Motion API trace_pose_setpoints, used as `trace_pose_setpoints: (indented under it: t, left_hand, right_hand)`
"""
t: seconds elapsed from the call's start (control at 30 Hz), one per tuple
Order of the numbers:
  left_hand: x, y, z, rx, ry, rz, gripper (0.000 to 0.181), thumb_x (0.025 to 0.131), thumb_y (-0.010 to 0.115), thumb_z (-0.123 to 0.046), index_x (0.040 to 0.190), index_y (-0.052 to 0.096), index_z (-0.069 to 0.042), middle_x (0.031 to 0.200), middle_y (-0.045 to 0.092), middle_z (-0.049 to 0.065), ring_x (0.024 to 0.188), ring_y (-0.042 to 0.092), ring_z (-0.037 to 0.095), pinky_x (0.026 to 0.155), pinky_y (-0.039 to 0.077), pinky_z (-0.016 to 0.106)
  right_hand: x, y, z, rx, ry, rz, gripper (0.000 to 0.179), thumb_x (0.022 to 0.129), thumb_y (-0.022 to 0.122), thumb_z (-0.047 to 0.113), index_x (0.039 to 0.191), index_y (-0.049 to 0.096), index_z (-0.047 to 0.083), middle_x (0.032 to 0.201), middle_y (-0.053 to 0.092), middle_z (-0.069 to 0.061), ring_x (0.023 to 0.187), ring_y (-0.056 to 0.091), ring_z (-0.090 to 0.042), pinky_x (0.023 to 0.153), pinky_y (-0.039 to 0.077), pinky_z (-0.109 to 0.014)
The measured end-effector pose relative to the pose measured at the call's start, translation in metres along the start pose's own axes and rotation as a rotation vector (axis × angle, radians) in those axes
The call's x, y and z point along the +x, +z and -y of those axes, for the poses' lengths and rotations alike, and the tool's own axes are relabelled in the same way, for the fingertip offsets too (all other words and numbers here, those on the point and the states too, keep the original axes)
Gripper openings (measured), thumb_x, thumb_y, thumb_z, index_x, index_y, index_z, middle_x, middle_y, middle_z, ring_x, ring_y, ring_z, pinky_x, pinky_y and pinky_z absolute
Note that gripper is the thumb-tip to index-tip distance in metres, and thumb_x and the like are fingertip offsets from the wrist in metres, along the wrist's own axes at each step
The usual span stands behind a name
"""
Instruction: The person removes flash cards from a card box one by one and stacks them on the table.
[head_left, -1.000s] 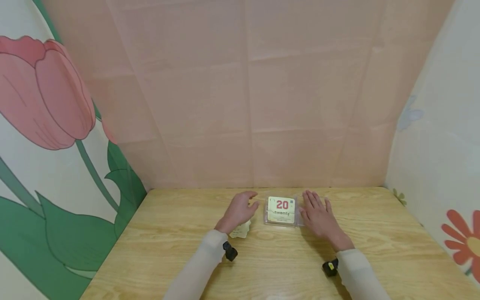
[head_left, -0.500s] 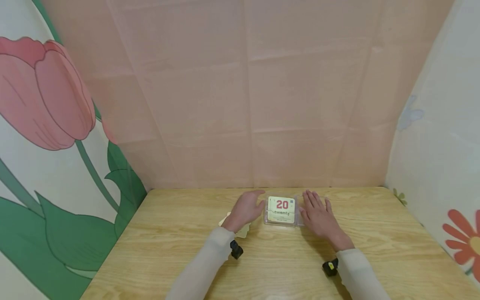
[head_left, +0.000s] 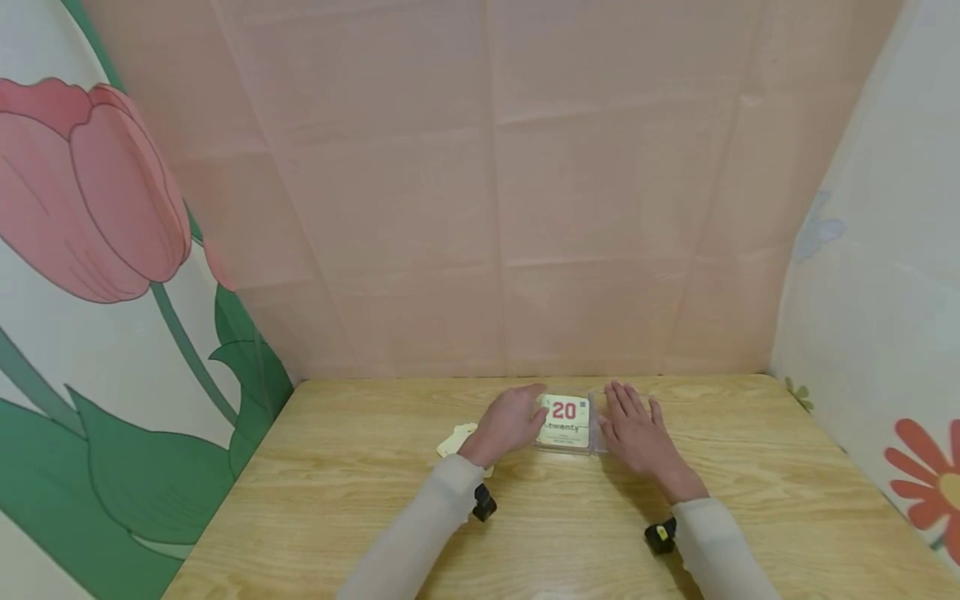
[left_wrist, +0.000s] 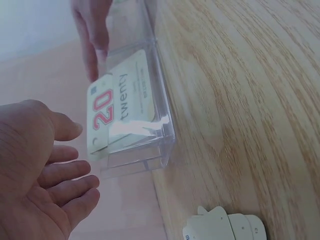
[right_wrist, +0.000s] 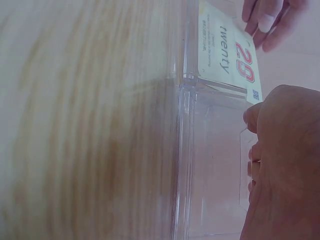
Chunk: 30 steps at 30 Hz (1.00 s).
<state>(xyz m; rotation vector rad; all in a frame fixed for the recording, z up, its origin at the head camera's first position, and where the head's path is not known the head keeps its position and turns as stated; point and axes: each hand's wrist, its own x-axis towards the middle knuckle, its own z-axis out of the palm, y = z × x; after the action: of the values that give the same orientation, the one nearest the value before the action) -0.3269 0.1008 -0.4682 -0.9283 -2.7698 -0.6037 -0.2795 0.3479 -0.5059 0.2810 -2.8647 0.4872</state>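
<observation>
A clear plastic box (head_left: 568,451) lies on the table with its lid (right_wrist: 215,165) folded out to the right. Inside is a stack of cards (head_left: 567,414), the top one printed "20 twenty" in red and black. At the box's left side is my left hand (head_left: 506,423), its thumb and index finger overlapping the card's left edge in the head view. The left wrist view shows its fingers relaxed, the thumb (left_wrist: 67,127) near the card's corner, nothing held. My right hand (head_left: 637,429) rests on the lid with its fingers straight.
A small fanned pile of cream cards (head_left: 452,440) lies left of the box, partly covered by my left wrist. The wooden table (head_left: 360,467) meets a pink cloth backdrop (head_left: 420,333) just behind the box. Printed panels flank both sides.
My left hand has moved right, from above the loose cards to the left edge of the boxed cards, uncovering more of the loose pile. The right hand has stayed on the lid.
</observation>
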Motion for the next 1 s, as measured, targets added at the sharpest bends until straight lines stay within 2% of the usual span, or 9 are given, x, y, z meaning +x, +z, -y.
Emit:
trace_pose_setpoints:
  t: [0.07, 0.13, 0.2, 0.27, 0.4, 0.5, 0.63, 0.83, 1.0]
  left_hand:
    - [0.001, 0.002, 0.0, 0.02, 0.014, -0.012, 0.046, 0.108, 0.058, -0.028, 0.149, 0.057, -0.006, 0.075, 0.068, 0.0, 0.046, 0.04, 0.002, 0.09, 0.059, 0.024]
    - [0.001, 0.003, -0.001, 0.025, 0.015, -0.02, 0.045, 0.109, 0.056, -0.029, 0.148, 0.058, -0.007, 0.105, 0.078, 0.006, 0.064, 0.06, 0.004, 0.101, 0.059, 0.03]
    - [0.001, 0.004, -0.001, 0.015, 0.015, -0.021, 0.045, 0.11, 0.055, -0.029, 0.148, 0.058, -0.007, 0.132, 0.074, 0.009, 0.092, 0.074, 0.01, 0.106, 0.058, 0.033]
    - [0.002, 0.004, -0.003, 0.014, 0.015, -0.02, 0.045, 0.11, 0.053, -0.03, 0.149, 0.058, -0.007, 0.145, 0.068, 0.009, 0.117, 0.073, 0.016, 0.109, 0.056, 0.035]
    - [0.005, 0.005, -0.005, 0.029, 0.033, -0.018, 0.045, 0.11, 0.055, -0.03, 0.148, 0.058, -0.006, 0.145, 0.068, 0.01, 0.116, 0.074, 0.02, 0.104, 0.059, 0.034]
    - [0.006, 0.009, -0.006, 0.086, 0.044, -0.009, 0.044, 0.11, 0.054, -0.03, 0.147, 0.059, -0.007, 0.145, 0.067, 0.01, 0.11, 0.076, 0.02, 0.101, 0.061, 0.033]
    - [0.007, 0.014, -0.007, 0.184, 0.072, -0.006, 0.042, 0.11, 0.052, -0.03, 0.146, 0.06, -0.008, 0.148, 0.065, 0.01, 0.116, 0.074, 0.021, 0.1, 0.061, 0.032]
    - [0.007, 0.016, -0.011, 0.296, 0.144, -0.051, 0.038, 0.109, 0.054, -0.028, 0.14, 0.065, -0.007, 0.144, 0.068, 0.011, 0.12, 0.073, 0.022, 0.09, 0.064, 0.031]
    - [0.007, 0.018, -0.013, 0.387, 0.179, -0.088, 0.039, 0.109, 0.055, -0.03, 0.139, 0.066, -0.008, 0.141, 0.07, 0.009, 0.128, 0.069, 0.021, 0.094, 0.063, 0.029]
  right_hand:
    - [0.0, 0.0, 0.0, 0.003, -0.003, 0.001, 0.064, 0.113, 0.043, 0.028, 0.163, 0.024, -0.008, 0.171, 0.021, -0.03, 0.159, 0.017, -0.052, 0.125, 0.008, -0.077]
    - [0.0, 0.001, 0.001, 0.003, -0.005, 0.005, 0.064, 0.113, 0.043, 0.028, 0.163, 0.024, -0.008, 0.171, 0.021, -0.03, 0.159, 0.017, -0.052, 0.125, 0.007, -0.077]
    - [0.0, 0.0, 0.001, 0.002, -0.006, 0.007, 0.064, 0.113, 0.043, 0.028, 0.163, 0.024, -0.008, 0.171, 0.021, -0.03, 0.159, 0.017, -0.052, 0.125, 0.007, -0.077]
    - [0.0, 0.0, 0.0, -0.003, -0.005, 0.008, 0.065, 0.113, 0.043, 0.028, 0.163, 0.024, -0.008, 0.171, 0.02, -0.03, 0.159, 0.017, -0.053, 0.125, 0.007, -0.077]
    - [0.001, 0.0, -0.001, -0.015, 0.0, 0.011, 0.065, 0.113, 0.042, 0.029, 0.163, 0.023, -0.007, 0.171, 0.02, -0.03, 0.159, 0.016, -0.052, 0.126, 0.008, -0.076]
    - [0.001, 0.001, -0.001, -0.02, 0.003, 0.014, 0.065, 0.113, 0.042, 0.029, 0.163, 0.023, -0.007, 0.171, 0.021, -0.03, 0.159, 0.016, -0.051, 0.126, 0.008, -0.076]
    - [0.0, 0.0, -0.001, -0.012, 0.004, 0.011, 0.065, 0.113, 0.043, 0.029, 0.163, 0.024, -0.008, 0.171, 0.021, -0.03, 0.159, 0.017, -0.052, 0.125, 0.007, -0.076]
    - [-0.001, -0.001, 0.002, -0.007, 0.003, 0.009, 0.064, 0.113, 0.044, 0.028, 0.163, 0.025, -0.008, 0.171, 0.02, -0.03, 0.159, 0.018, -0.052, 0.125, 0.008, -0.076]
    - [-0.001, -0.003, 0.003, -0.007, 0.004, 0.005, 0.064, 0.113, 0.043, 0.028, 0.163, 0.024, -0.007, 0.171, 0.021, -0.03, 0.159, 0.017, -0.052, 0.126, 0.008, -0.076]
